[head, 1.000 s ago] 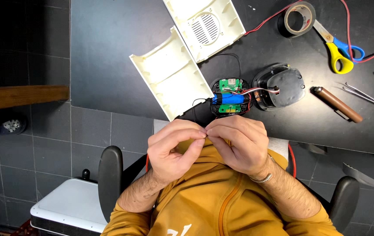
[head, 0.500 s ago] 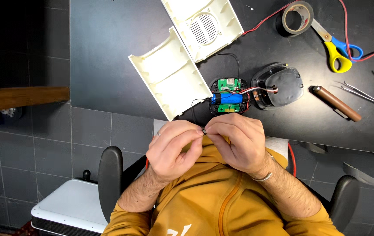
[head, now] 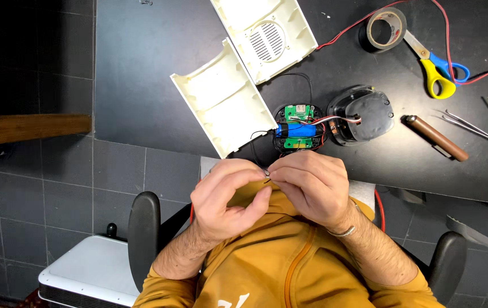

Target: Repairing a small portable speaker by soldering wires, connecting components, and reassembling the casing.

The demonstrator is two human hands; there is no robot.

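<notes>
- Even, soft overhead light – bright on the hands (head: 267, 191) and the cream plastic shells (head: 224, 100)
- The dark worktop (head: 141, 68) takes the light without glare; shadows under the objects are short and faint
- Left edge falls into deep shade
- Focus is sharp throughout, with slight wide-angle bending at the edges

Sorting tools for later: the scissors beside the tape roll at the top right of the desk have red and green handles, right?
Not quite. In the head view the scissors beside the tape roll have yellow and blue handles; the rest holds.
</notes>
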